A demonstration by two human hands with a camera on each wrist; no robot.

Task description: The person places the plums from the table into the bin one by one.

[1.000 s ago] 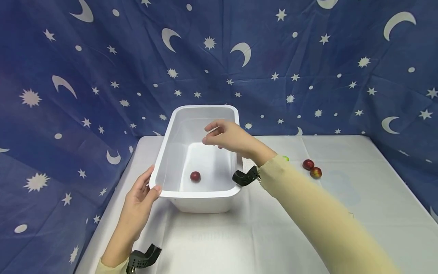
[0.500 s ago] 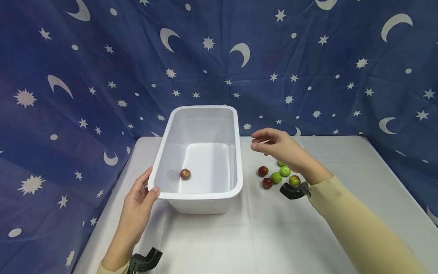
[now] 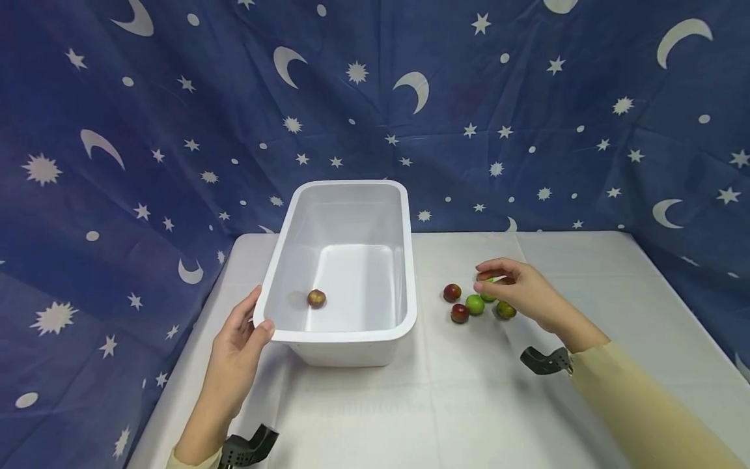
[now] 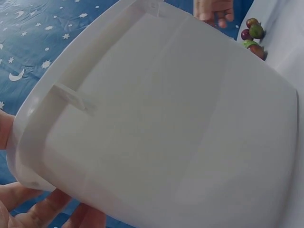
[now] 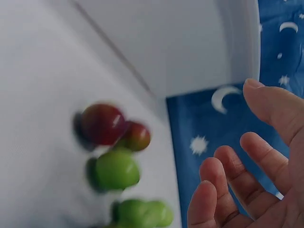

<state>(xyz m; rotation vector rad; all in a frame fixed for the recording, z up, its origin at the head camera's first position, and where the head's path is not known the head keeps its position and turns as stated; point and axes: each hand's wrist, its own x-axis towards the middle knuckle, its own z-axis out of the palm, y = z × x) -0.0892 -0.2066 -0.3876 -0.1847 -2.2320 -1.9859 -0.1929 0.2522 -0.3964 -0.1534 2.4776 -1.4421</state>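
Observation:
A white plastic tub (image 3: pixel 341 335) stands on the table, and my left hand (image 3: pixel 237 345) grips its rim at the near left corner, thumb on top and fingers beneath. In the left wrist view the outer wall of the tub (image 4: pixel 156 114) fills most of the picture. One reddish-yellow plum-like fruit (image 3: pixel 316 299) lies inside on the tub floor. To the right my right hand (image 3: pixel 518 288) hovers over several small fruits, its fingers loosely bent and apart with nothing between them. Among these are a dark red fruit (image 5: pixel 102 123) and a bright green fruit (image 5: pixel 117 168).
A white cloth (image 3: pixel 375 417) covers the table. Behind it hangs a blue curtain (image 3: pixel 351 98) with white moons and stars. The fruit group lies a short way right of the tub's side wall.
My right hand has moved from above the tub rightward and down to the fruits. The fruit in the tub has rolled slightly left. My left hand has stayed on the rim.

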